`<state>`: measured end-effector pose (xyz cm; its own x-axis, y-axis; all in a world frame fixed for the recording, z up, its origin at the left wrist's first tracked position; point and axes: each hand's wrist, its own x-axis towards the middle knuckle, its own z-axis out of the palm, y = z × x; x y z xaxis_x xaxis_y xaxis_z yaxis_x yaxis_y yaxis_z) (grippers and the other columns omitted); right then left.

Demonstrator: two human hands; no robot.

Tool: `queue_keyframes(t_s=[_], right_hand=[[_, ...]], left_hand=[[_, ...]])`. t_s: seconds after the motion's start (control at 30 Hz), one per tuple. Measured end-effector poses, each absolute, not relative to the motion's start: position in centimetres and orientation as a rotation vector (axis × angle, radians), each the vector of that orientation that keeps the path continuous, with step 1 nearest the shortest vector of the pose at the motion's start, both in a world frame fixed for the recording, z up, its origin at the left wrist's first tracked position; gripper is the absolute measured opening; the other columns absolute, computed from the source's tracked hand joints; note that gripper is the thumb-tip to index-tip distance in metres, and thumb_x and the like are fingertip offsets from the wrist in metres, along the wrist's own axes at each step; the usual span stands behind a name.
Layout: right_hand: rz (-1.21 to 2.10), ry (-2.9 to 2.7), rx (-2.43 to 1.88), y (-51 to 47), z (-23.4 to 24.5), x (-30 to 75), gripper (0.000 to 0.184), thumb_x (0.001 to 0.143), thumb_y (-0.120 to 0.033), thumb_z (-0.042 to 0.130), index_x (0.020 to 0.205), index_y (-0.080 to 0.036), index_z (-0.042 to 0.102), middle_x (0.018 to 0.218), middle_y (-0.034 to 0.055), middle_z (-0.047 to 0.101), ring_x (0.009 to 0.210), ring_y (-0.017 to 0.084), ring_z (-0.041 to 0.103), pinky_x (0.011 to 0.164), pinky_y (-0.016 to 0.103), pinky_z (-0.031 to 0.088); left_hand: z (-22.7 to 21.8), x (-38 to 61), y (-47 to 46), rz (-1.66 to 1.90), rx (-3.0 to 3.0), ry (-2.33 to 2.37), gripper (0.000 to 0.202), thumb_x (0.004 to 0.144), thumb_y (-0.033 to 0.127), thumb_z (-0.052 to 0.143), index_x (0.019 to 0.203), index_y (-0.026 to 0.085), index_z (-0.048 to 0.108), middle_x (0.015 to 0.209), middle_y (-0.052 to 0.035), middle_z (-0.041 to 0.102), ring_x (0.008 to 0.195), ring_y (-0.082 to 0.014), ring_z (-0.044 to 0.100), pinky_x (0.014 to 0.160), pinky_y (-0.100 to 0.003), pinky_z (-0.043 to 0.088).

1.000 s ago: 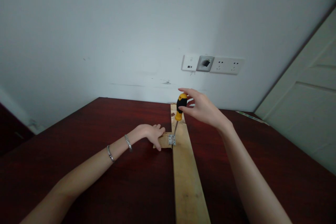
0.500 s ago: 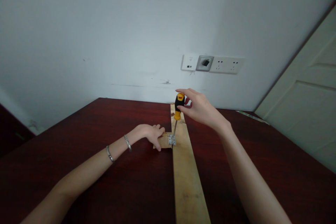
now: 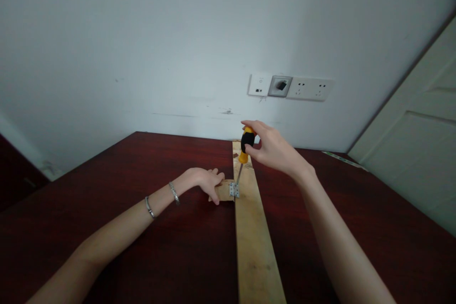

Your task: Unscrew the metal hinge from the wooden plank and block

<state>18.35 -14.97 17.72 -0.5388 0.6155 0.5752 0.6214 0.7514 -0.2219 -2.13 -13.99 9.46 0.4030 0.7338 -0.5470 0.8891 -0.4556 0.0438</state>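
My right hand [image 3: 265, 145] grips a yellow-and-black screwdriver [image 3: 247, 139] by its handle. The shaft slants down to the left, its tip at a small silver hinge [image 3: 234, 190]. One leaf of that hinge lies on a long wooden plank [image 3: 254, 237], the other on a short wooden block [image 3: 224, 192] butted against the plank's left edge. My left hand [image 3: 211, 184] holds the block from the left, thumb on the near side and fingers on the far side. Whether a screw sits under the tip is too small to tell.
The plank runs across a dark red table [image 3: 171, 256] towards a white wall [image 3: 178, 47]. Wall sockets [image 3: 309, 88] are set above the table's back edge. A thin printed strip [image 3: 345, 160] lies at the back right, beside a pale panelled door [image 3: 420, 152].
The screwdriver's handle leans slightly more to the right, and its grip has turned a little in my right hand. My left hand stays on the block. The view has shifted slightly.
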Motion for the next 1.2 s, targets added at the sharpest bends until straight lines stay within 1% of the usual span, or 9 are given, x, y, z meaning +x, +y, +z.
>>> queue_keyframes(t_s=[0.2,0.27,0.4,0.6,0.7,0.83,1.0,1.07,1.2], right_hand=[[-0.05,-2.299,-0.996,-15.05,17.49,17.87,0.043,0.086,-0.037,0.058,0.125,-0.021,0.054,0.108,0.0105,0.057,0.08,0.021,0.061,0.076,0.037,0.051],[-0.026,-2.31,-0.965,-14.99,17.5,17.85,0.042,0.086,-0.031,0.056,0.126,-0.02,0.053,0.107,0.0105,0.057,0.082,0.02,0.06,0.079,0.037,0.05],[0.006,-2.335,-0.913,-15.06,17.6,18.03,0.053,0.081,-0.017,0.054,0.134,-0.018,0.045,0.114,0.0111,0.057,0.096,0.023,0.059,0.087,0.038,0.048],[-0.021,-2.308,-0.991,-15.04,17.57,18.1,0.04,0.086,-0.035,0.057,0.122,-0.02,0.054,0.107,0.0099,0.057,0.085,0.022,0.061,0.079,0.037,0.05],[-0.028,-2.299,-0.98,-14.9,17.53,18.11,0.038,0.086,-0.03,0.055,0.123,-0.019,0.053,0.106,0.0099,0.057,0.085,0.021,0.06,0.079,0.036,0.05],[-0.045,-2.3,-0.95,-14.95,17.55,18.0,0.051,0.081,-0.019,0.055,0.131,-0.014,0.046,0.111,0.0124,0.059,0.094,0.024,0.059,0.086,0.038,0.048],[-0.058,-2.289,-0.978,-14.95,17.55,18.01,0.04,0.086,-0.034,0.056,0.123,-0.02,0.053,0.107,0.0108,0.059,0.085,0.022,0.06,0.078,0.038,0.049],[-0.033,-2.295,-0.963,-14.81,17.52,18.07,0.036,0.086,-0.033,0.056,0.121,-0.022,0.055,0.104,0.0098,0.06,0.082,0.021,0.061,0.076,0.036,0.049],[0.023,-2.28,-0.911,-14.74,17.43,18.02,0.052,0.081,-0.021,0.054,0.132,-0.019,0.044,0.112,0.0118,0.059,0.091,0.023,0.06,0.081,0.037,0.048]], left_hand=[[9.23,-2.35,-13.79,-0.661,2.316,1.411,0.105,0.055,0.061,0.067,0.143,0.016,0.032,0.151,-0.0218,0.027,0.132,-0.0387,0.038,0.099,-0.044,0.042],[9.23,-2.37,-13.81,-0.653,2.315,1.413,0.104,0.055,0.061,0.066,0.143,0.016,0.032,0.151,-0.022,0.026,0.132,-0.0393,0.037,0.1,-0.045,0.041],[9.15,-2.43,-13.81,-0.638,2.312,1.426,0.106,0.055,0.062,0.067,0.144,0.017,0.031,0.152,-0.0216,0.025,0.134,-0.0393,0.035,0.102,-0.045,0.039],[8.93,-2.62,-13.6,-0.652,2.305,1.418,0.107,0.054,0.062,0.068,0.144,0.017,0.03,0.153,-0.0207,0.023,0.135,-0.0392,0.033,0.103,-0.044,0.038],[8.93,-2.64,-13.59,-0.636,2.306,1.418,0.108,0.053,0.063,0.068,0.143,0.016,0.032,0.152,-0.0219,0.025,0.133,-0.0394,0.036,0.102,-0.045,0.039],[9.04,-2.66,-13.63,-0.606,2.292,1.417,0.109,0.051,0.063,0.069,0.143,0.017,0.033,0.152,-0.0211,0.024,0.134,-0.0404,0.035,0.102,-0.045,0.039],[9.07,-2.71,-13.59,-0.607,2.281,1.428,0.11,0.05,0.063,0.07,0.143,0.02,0.032,0.153,-0.0194,0.024,0.135,-0.0401,0.033,0.103,-0.045,0.038],[8.99,-2.76,-13.54,-0.6,2.28,1.429,0.11,0.049,0.063,0.07,0.143,0.02,0.033,0.152,-0.0195,0.026,0.133,-0.041,0.035,0.101,-0.046,0.039],[8.88,-2.87,-13.48,-0.597,2.282,1.423,0.11,0.05,0.063,0.07,0.144,0.019,0.032,0.153,-0.0205,0.024,0.134,-0.0403,0.034,0.102,-0.046,0.038]])
